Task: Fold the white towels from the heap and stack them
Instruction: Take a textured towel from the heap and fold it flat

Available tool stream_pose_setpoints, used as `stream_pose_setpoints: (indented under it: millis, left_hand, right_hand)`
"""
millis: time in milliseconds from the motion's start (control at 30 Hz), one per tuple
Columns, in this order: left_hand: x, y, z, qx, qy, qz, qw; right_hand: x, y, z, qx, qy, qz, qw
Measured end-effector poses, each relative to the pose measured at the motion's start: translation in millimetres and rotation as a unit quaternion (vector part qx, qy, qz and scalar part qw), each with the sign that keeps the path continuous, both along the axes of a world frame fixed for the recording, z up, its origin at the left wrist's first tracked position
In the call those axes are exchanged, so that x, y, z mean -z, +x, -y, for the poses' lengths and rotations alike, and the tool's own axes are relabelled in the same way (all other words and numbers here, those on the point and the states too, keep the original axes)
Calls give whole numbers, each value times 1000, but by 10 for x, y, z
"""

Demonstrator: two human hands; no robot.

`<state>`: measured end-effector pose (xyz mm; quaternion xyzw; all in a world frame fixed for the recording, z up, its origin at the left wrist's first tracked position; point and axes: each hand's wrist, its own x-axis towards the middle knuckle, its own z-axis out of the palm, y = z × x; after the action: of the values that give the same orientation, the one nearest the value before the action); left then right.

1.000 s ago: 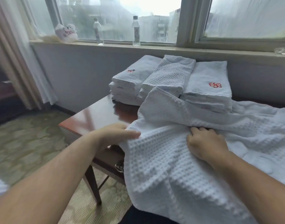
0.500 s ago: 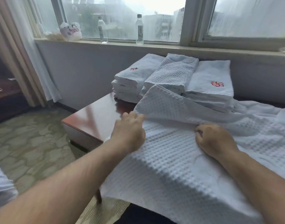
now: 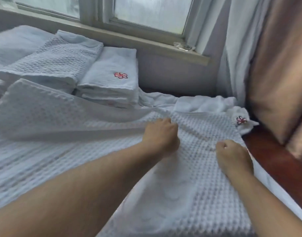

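Towel spread before the folded stack.
Your left hand and right hand curl on it; fingertips hidden, grip unclear.

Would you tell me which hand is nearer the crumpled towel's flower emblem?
Right. The right hand lies just short of the emblem; the left hand sits well to its left.

Both bare forearms reach forward. The left grip and right grip, knuckles up and near each other, clench the white waffle-weave towel.
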<state>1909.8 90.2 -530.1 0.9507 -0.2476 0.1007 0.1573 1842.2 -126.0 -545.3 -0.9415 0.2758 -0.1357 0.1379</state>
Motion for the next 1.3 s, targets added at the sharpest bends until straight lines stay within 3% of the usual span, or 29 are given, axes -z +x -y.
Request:
stream_pose_setpoints:
  millis: [133,233,367,467,567,800,900,1000,1133,1200,1300]
  left_hand:
    - [24,253,236,27,-110,55,992]
    - [151,392,203,27,-173,54,983]
    - [164,526,172,-28,-230,96,968]
    - [204,590,217,-75,-174,44,981]
    - [265,605,271,-106,-115,16,987]
    - [128,518,259,-92,-133,77,984]
    - [38,442,234,-74,-106,72,989]
    - [-19,340,270,-51,-71,46,995]
    - [-113,153,331,-8,-64,44,997]
    - [-64,79,357,11,-54,35,998]
    - [41,17,368,45,-31,25,998]
  right_hand:
    - [-143,270,12,24,-74,15,997]
    - [-314,688,5,31,18,63,997]
    - [-438,1319,80,165,59,116,978]
    - [-434,1613,61,139,161,-16,977]
    - [-420,1732,15,100,153,-128,975]
    - [-569,1675,-25,103,213,-177,955]
    - [-657,1576,29,98,193,-101,971]
    - [-772,1347,157,101,147,65,982]
    - [-723,580,34,31,239,305,921]
    - [-481,86,-45,55,293,322,899]
    - [-120,-325,-21,125,404,254,870]
